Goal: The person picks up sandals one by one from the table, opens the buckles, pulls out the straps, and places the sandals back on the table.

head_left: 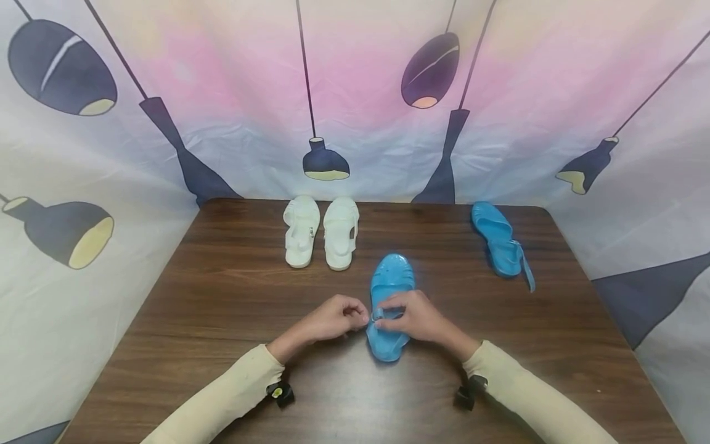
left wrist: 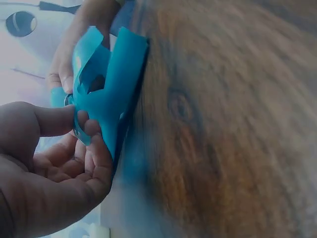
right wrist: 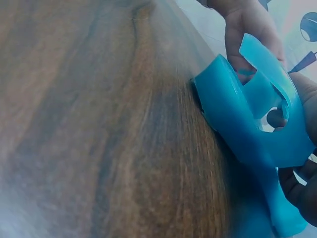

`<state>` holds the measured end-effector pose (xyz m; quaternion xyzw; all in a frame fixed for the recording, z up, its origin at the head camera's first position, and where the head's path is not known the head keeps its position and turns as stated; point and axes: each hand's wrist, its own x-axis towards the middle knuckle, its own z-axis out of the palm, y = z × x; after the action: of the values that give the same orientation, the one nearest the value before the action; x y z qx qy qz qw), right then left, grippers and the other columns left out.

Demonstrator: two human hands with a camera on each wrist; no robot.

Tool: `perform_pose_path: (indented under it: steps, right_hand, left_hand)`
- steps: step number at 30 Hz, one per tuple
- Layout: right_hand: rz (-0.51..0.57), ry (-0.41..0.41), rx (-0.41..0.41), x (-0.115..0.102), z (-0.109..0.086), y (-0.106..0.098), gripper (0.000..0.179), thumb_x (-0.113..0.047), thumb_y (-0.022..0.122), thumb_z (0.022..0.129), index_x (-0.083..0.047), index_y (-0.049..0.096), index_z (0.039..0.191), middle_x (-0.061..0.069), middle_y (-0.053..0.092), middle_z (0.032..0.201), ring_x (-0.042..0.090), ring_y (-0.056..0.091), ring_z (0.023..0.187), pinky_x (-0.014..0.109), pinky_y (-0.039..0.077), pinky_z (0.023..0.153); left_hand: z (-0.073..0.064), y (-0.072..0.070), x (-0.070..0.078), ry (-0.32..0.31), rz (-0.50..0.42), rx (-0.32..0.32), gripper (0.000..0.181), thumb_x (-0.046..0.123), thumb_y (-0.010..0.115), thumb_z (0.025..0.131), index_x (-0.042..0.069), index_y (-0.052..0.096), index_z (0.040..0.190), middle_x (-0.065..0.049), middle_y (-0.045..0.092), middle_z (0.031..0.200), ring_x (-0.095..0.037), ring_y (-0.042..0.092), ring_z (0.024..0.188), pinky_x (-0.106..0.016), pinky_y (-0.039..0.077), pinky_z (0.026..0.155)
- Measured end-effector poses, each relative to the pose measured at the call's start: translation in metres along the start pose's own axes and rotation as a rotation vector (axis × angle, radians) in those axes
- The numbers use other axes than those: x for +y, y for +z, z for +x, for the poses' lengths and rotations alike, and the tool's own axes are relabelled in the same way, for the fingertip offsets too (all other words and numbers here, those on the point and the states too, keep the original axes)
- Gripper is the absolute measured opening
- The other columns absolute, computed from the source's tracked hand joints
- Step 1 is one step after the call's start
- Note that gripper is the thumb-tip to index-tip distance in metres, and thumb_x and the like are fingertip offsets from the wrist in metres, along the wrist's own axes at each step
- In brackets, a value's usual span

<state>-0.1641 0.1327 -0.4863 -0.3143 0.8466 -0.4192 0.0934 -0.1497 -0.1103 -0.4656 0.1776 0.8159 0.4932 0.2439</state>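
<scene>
A blue jelly sandal (head_left: 392, 275) lies sole down on the table, toe pointing away from me. My left hand (head_left: 337, 317) is at its left side, thumb and fingertips pinching the end of the ankle strap (left wrist: 81, 135). Right beside that thumb shows a small metal buckle (left wrist: 68, 99). From the right, my right hand (head_left: 420, 317) reaches over the sandal and pinches the strap by the buckle between thumb and fingers. In the right wrist view, the sandal's heel (right wrist: 223, 94) faces the camera and partly hides the fingers of both hands.
The second blue sandal (head_left: 490, 225) lies at the back right, its strap hanging loose to the side. Two white sandals (head_left: 301, 253) stand side by side at the back middle. A printed curtain (head_left: 371, 80) hangs behind the brown wooden table (head_left: 233, 296).
</scene>
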Motion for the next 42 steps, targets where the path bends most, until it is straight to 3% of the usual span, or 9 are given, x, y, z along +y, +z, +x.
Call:
perform_pose_path:
  steps: [9,19,29,36,42]
  right_hand:
    - [-0.011,-0.004,0.007,0.0003,0.0008,0.0008,0.034,-0.038,0.079,0.090,-0.013,0.079,0.114,-0.003,0.077,0.111,0.011,0.071,0.103,0.032,0.059,0.086]
    - [-0.022,-0.015,0.019,-0.0006,-0.0001,0.0000,0.034,-0.037,0.080,0.090,-0.012,0.079,0.113,-0.003,0.076,0.109,0.010,0.070,0.100,0.031,0.059,0.085]
    - [-0.009,-0.035,-0.013,0.0004,0.0016,-0.0003,0.033,-0.038,0.080,0.090,-0.015,0.079,0.113,-0.005,0.076,0.108,0.006,0.069,0.095,0.027,0.058,0.082]
    - [-0.007,-0.016,-0.006,-0.0009,0.0003,-0.0001,0.035,-0.038,0.079,0.090,-0.013,0.078,0.114,-0.002,0.076,0.112,0.012,0.071,0.104,0.031,0.059,0.086]
    - [-0.005,0.014,-0.005,-0.0012,-0.0001,0.0002,0.039,-0.039,0.080,0.089,-0.010,0.077,0.117,0.002,0.076,0.116,0.017,0.070,0.109,0.035,0.059,0.089]
  left_hand:
    - [0.0025,0.0030,0.0001,-0.018,-0.083,0.031,0.015,0.013,0.064,0.100,0.001,0.073,0.101,-0.001,0.066,0.080,-0.013,0.059,0.073,-0.034,0.055,0.061]
    - [0.0013,0.0017,0.0004,-0.020,-0.022,-0.005,0.015,0.013,0.059,0.103,0.004,0.070,0.096,0.001,0.062,0.079,-0.016,0.058,0.073,-0.034,0.055,0.062]
    - [0.0034,0.0045,0.0029,-0.044,-0.121,0.005,0.016,0.010,0.062,0.100,-0.002,0.073,0.098,0.000,0.064,0.079,-0.012,0.058,0.074,-0.028,0.049,0.062]
    - [0.0000,0.0020,-0.0003,-0.064,-0.076,0.018,0.017,0.018,0.064,0.100,0.003,0.072,0.102,-0.004,0.069,0.084,-0.017,0.063,0.078,-0.033,0.056,0.064]
    - [-0.0051,0.0007,-0.0044,-0.064,-0.070,0.026,0.016,0.017,0.063,0.100,0.003,0.070,0.099,-0.004,0.068,0.085,-0.015,0.061,0.077,-0.032,0.054,0.066]
